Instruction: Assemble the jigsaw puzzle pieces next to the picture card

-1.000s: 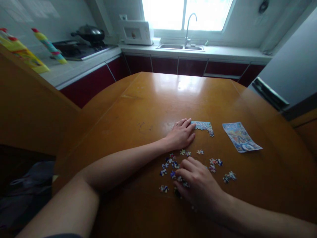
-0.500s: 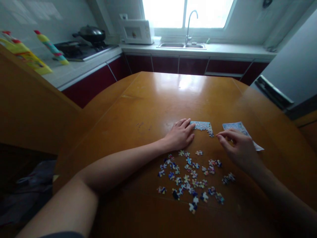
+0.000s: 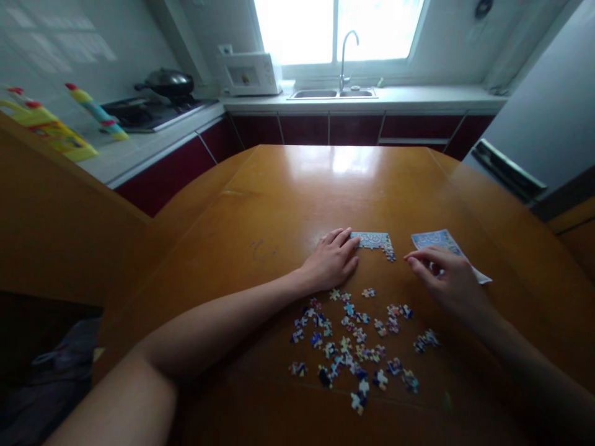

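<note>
- Left hand point(image 3: 329, 263): laid palm down on the table point(image 3: 297, 198), fingers relaxed and slightly apart, gripping nothing; the foremost fingertips touch the near-left end of the puzzle point(image 3: 369, 239).
- Puzzle: a joined strip just right of the left fingertips, its right end stepping down toward the wearer, short of the right fingertips.
- Right hand point(image 3: 449, 275): raised over the table, thumb and index finger drawn close together; too small and blurred to tell whether they pinch a piece.
- Sheet point(image 3: 430, 238): a printed picture just beyond the right fingers, partly hidden by that hand.
- Pieces point(image 3: 344, 359): scattered loose on the wearer's side of both hands' fingers.
- Sink point(image 3: 315, 94): well beyond all the fingers, below the window point(image 3: 297, 31).
</note>
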`<move>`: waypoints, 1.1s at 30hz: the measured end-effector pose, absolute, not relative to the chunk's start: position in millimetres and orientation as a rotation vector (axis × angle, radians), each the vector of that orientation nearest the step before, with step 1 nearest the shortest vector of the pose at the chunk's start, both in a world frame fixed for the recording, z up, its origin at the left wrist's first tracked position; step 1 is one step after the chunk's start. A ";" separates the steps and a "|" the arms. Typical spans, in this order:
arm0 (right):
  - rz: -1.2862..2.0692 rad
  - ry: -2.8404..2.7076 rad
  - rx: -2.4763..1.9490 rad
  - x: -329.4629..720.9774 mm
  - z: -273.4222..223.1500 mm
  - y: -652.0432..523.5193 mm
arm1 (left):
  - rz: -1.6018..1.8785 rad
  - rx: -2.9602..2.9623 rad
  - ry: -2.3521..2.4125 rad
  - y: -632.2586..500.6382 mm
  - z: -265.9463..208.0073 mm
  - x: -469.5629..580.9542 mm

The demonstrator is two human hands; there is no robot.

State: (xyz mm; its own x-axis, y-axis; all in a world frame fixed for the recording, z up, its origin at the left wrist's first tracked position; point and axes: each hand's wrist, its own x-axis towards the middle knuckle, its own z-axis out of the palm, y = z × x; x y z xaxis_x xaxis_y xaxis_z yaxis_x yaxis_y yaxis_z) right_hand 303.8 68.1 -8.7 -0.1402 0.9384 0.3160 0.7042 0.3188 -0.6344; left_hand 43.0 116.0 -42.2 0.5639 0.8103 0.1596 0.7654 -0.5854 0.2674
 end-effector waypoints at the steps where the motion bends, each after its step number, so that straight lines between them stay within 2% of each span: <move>1: 0.444 -1.906 -1.454 304.3 -8.7 68.3 | 0.402 2.626 1.332 116.0 -42.3 42.9; 14: 0.460 -1.903 -1.475 310.3 -13.8 73.6 | 0.551 2.516 1.296 117.4 -43.1 42.5; 22: 0.478 -1.923 -1.442 307.0 -9.7 72.3 | 1.066 1.879 1.240 134.4 -47.1 42.1; 28: 0.479 -1.923 -1.426 306.3 -7.4 70.4 | 1.234 1.409 1.202 158.9 -43.7 30.3; 33: 0.480 -1.904 -1.452 306.7 -7.9 71.9 | 1.293 1.333 1.144 164.7 -41.0 25.9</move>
State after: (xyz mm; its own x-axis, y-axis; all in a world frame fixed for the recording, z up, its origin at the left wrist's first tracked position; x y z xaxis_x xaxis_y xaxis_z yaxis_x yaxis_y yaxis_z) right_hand 306.7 71.9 -7.9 -0.1415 0.9447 0.2957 0.6917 0.3081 -0.6532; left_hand 25.9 164.7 -41.0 0.0145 0.9900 0.1406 0.0183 -0.1408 0.9899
